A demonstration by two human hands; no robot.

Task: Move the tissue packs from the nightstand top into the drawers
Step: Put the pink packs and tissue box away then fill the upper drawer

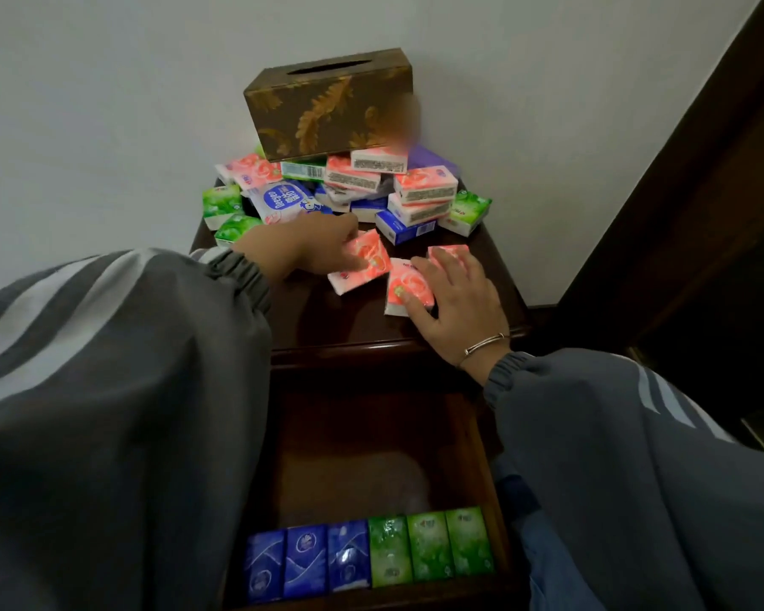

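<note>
Near me, the open drawer (362, 452) holds a row of blue and green packs (389, 553). My left hand (323, 249) pinches a tilted pink pack (365, 262). Just to its right, my right hand (457, 302) rests flat and unclenched on a second pink pack (409, 286), whose long axis runs near to far.

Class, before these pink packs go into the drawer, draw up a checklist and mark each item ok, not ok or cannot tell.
1. Drawer open: ok.
2. Free floor behind the blue packs and green packs: ok.
3. Left hand grips one pink pack: ok.
4. Right hand grips two pink packs: not ok, it lies flat on them.
5. Tissue box steady on the pile: cannot tell.
</note>
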